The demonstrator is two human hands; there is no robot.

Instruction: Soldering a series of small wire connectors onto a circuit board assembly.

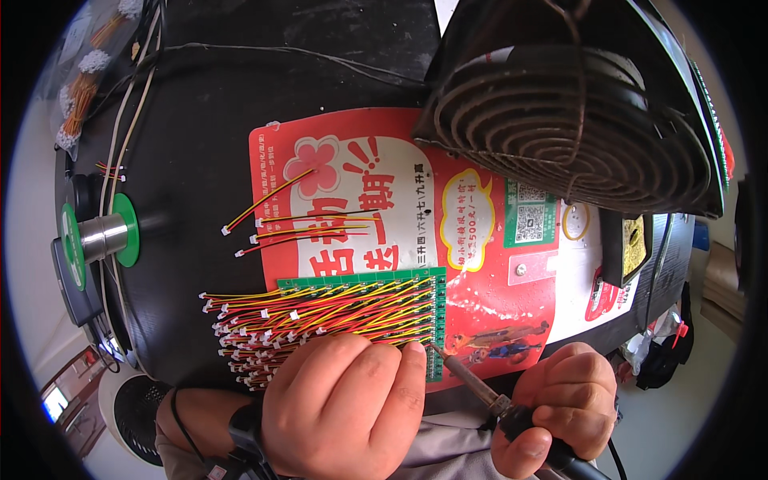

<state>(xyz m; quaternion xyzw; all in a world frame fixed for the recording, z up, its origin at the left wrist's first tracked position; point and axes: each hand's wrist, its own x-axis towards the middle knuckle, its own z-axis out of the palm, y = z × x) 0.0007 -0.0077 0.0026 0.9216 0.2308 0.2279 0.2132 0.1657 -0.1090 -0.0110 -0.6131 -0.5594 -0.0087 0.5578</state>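
My right hand (564, 404) is closed around the dark handle of a soldering iron (474, 381). The iron points up and left, its tip at the lower right part of a green circuit board (439, 320). My left hand (344, 404) lies over the board's near side with fingers curled and the index fingertip close to the iron's tip. Whatever its fingers pinch is hidden beneath them. Rows of red, yellow and black wires (336, 308) run left from the board, ending in small white plugs (266, 314). Several loose wires of the same kind (276, 198) lie beyond it.
A red and white printed sheet (496, 300) lies under the board. A black fan with a ring-shaped grille (552, 120) stands at far right, near a yellow sponge (634, 246) in a dark holder. At left are a solder spool (104, 238), cables (132, 104) and bagged wires (80, 100).
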